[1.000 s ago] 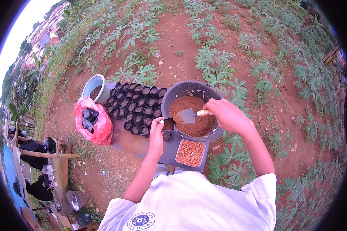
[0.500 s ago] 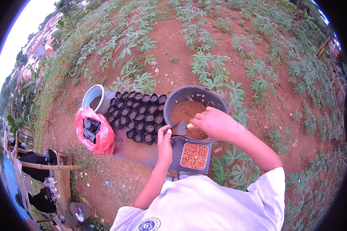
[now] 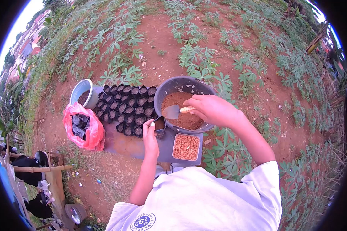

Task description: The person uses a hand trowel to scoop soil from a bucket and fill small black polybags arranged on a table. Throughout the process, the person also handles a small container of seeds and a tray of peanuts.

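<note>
Trowel (image 3: 172, 111) at the soil (image 3: 189, 122) inside tub (image 3: 163, 89), right hand (image 3: 211, 109) fingers closed round its handle; left hand (image 3: 150, 139) fingers pinching black bag (image 3: 160, 125) beside tub; box of grains (image 3: 186, 159) nearby, rows of filled bags (image 3: 132, 103) left

The right hand (image 3: 214, 110) holds 1 trowel (image 3: 172, 112) over the basin (image 3: 186, 84); the left hand (image 3: 150, 141) holds 1 black bag (image 3: 160, 126).
</note>
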{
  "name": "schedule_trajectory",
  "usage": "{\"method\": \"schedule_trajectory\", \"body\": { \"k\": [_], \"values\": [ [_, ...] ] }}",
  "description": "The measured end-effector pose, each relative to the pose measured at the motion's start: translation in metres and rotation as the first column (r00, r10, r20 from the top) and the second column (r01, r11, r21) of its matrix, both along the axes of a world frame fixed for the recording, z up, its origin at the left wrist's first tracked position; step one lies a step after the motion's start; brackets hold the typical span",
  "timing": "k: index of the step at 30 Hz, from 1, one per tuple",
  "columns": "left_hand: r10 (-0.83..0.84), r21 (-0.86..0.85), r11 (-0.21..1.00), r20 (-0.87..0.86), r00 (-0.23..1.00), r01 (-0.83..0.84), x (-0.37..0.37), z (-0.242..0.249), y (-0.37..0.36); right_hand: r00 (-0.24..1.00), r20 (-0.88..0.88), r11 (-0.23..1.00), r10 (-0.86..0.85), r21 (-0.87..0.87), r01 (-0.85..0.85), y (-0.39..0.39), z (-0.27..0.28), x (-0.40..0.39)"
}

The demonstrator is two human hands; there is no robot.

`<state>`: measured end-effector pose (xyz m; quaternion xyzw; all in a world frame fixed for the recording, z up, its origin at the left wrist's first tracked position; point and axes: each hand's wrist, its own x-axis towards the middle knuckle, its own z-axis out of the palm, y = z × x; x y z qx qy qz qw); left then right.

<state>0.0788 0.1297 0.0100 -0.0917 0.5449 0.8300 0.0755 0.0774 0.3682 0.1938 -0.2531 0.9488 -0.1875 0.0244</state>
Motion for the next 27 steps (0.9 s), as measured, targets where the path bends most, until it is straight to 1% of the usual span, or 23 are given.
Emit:
{"method": "schedule_trajectory", "body": {
  "k": [1, 2, 4, 5, 7, 8, 10, 11, 12, 13, 16, 18, 19, 27],
  "values": [
    [0.018, 0.018, 1.000, -0.008, 1.000, -0.018, 0.001, -0.002, -0.003, 0.995, 0.088, 0.999, -0.045, -0.015, 0.046, 0.005, 0.002, 0.000],
    [0.019, 0.020, 1.000, -0.007, 1.000, -0.019, 0.000, -0.004, -0.006, 0.995, 0.089, 0.999, -0.044, -0.013, 0.046, 0.011, -0.003, -0.001],
    [0.041, 0.004, 0.999, 0.032, 0.999, -0.041, 0.003, -0.006, -0.010, 0.994, 0.077, 0.992, -0.075, -0.098, 0.082, 0.027, -0.029, -0.004],
    [0.048, -0.039, 0.998, 0.047, 0.998, -0.046, 0.004, -0.005, -0.012, 0.994, 0.077, 0.992, -0.076, -0.097, 0.084, 0.033, -0.040, -0.005],
    [0.048, -0.035, 0.998, 0.050, 0.998, -0.047, 0.004, -0.009, -0.015, 0.982, 0.123, 0.984, -0.141, -0.088, 0.152, 0.044, -0.065, -0.008],
    [0.050, -0.033, 0.998, 0.053, 0.997, -0.049, 0.005, -0.011, -0.015, 0.982, 0.126, 0.984, -0.143, -0.088, 0.155, 0.051, -0.081, -0.009],
    [0.047, -0.041, 0.998, 0.068, 0.997, -0.045, 0.008, -0.003, -0.013, 0.974, 0.110, 0.979, -0.200, -0.027, 0.204, 0.062, -0.112, -0.014],
    [0.048, -0.049, 0.998, 0.083, 0.995, -0.044, 0.009, 0.000, -0.012, 0.973, 0.110, 0.978, -0.201, -0.027, 0.205, 0.067, -0.126, -0.014],
    [0.047, -0.050, 0.998, 0.082, 0.996, -0.043, 0.009, 0.000, -0.012, 0.963, 0.115, 0.970, -0.244, 0.029, 0.242, 0.071, -0.137, -0.014],
    [0.052, -0.042, 0.998, 0.075, 0.996, -0.049, 0.008, -0.001, -0.011, 0.951, 0.117, 0.957, -0.287, 0.086, 0.278, 0.073, -0.144, -0.016],
    [0.057, -0.058, 0.997, 0.082, 0.995, -0.053, 0.009, -0.008, -0.012, 0.943, 0.139, 0.951, -0.302, 0.112, 0.288, 0.079, -0.162, -0.017],
    [0.055, -0.081, 0.996, 0.087, 0.995, -0.047, 0.008, -0.014, -0.012, 0.950, 0.118, 0.955, -0.288, 0.116, 0.275, 0.082, -0.173, -0.019],
    [0.054, -0.066, 0.997, 0.076, 0.996, -0.049, 0.008, -0.016, -0.012, 0.958, 0.093, 0.958, -0.271, 0.120, 0.260, 0.083, -0.177, -0.020],
    [0.066, -0.029, 0.998, 0.082, 0.994, -0.064, 0.006, -0.022, -0.017, 0.960, 0.091, 0.959, -0.264, 0.131, 0.251, 0.091, -0.190, -0.027]
  ]
}}
